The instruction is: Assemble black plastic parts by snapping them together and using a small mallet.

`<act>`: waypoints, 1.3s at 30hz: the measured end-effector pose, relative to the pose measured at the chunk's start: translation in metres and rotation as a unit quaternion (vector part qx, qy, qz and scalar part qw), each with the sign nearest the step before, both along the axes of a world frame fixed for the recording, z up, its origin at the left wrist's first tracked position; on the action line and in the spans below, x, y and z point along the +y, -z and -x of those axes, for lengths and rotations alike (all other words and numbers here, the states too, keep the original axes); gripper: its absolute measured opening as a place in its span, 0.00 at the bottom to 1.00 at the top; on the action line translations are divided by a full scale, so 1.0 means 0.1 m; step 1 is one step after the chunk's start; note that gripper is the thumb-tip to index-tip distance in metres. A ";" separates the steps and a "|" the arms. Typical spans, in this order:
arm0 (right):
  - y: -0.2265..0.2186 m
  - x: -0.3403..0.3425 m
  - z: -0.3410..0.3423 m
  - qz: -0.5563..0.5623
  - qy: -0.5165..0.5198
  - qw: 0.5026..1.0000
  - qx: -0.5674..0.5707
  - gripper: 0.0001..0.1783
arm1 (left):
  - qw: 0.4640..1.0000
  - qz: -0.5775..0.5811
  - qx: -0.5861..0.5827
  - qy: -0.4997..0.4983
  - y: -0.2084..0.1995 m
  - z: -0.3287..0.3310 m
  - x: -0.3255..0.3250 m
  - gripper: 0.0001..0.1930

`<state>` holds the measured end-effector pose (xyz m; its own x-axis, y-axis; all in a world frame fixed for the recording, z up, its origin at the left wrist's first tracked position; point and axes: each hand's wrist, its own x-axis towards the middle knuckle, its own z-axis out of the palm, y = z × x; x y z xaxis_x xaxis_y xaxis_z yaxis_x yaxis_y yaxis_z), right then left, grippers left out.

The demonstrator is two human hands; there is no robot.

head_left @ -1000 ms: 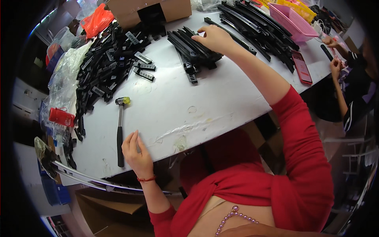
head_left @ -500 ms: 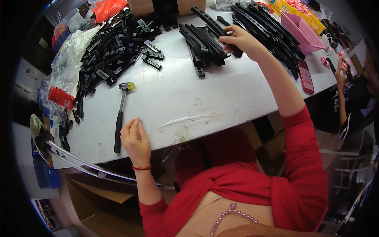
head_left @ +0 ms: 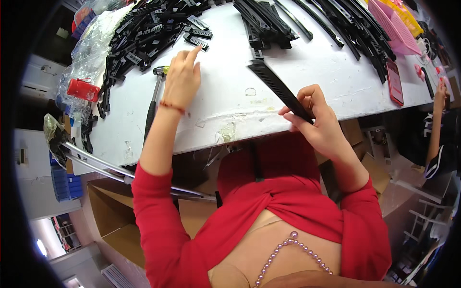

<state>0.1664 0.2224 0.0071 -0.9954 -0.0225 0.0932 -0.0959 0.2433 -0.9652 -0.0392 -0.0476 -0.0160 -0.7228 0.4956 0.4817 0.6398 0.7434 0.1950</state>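
My right hand (head_left: 322,126) grips one end of a long black slotted plastic strip (head_left: 276,86), which slants up and left over the white table (head_left: 225,91). My left hand (head_left: 182,79) holds nothing. Its fingers stretch toward a few short black plastic pieces with slotted pale faces (head_left: 196,42), the index fingertip close to the nearest one. Partly behind my left wrist lies a hammer (head_left: 151,113) with a black handle and a yellow-tipped head. A stack of long black strips (head_left: 266,24) lies beyond my right hand.
A heap of short black pieces (head_left: 139,43) covers the table's far left, beside clear plastic wrap and a red container (head_left: 83,90). More long strips (head_left: 355,29), a pink basket (head_left: 396,29) and a red phone (head_left: 394,82) lie at right. Another person's hand (head_left: 439,98) is at far right.
My right hand has drawn a strip from the stack back toward me. My left hand has moved from the table's near edge up to the short pieces. The view has shifted slightly.
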 end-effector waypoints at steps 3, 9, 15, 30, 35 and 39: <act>-0.05 -0.01 -0.05 -0.169 0.043 0.977 0.120 0.24 | 0.990 0.096 0.099 0.007 0.17 0.61 -0.06 0.19; 0.03 0.19 -0.23 -0.281 0.016 0.946 0.163 0.24 | 0.981 0.146 0.076 0.102 -0.02 0.59 0.02 0.15; 0.23 0.20 -0.36 -0.282 0.012 0.950 0.136 0.23 | 0.959 -0.040 -0.194 0.203 -0.40 -0.74 0.21 0.18; 0.62 0.03 -0.67 -0.284 -0.105 0.950 0.072 0.23 | 0.563 -0.295 -0.771 0.043 0.13 -2.01 -0.34 0.17; 0.73 -0.01 -0.71 -0.286 -0.116 0.949 0.062 0.19 | 0.406 -0.364 -0.837 0.051 0.40 -2.09 -0.42 0.14; 0.77 -0.02 -0.74 -0.277 -0.122 0.952 0.040 0.18 | 0.399 -0.390 -0.830 0.004 0.50 -2.11 -0.40 0.19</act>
<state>0.2406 0.2203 -0.0695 -0.9441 -0.3211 0.0753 -0.2837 0.6744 -0.6816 0.1715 -0.0874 -0.0663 -0.3667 0.6684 -0.6472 -0.8502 0.0417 0.5248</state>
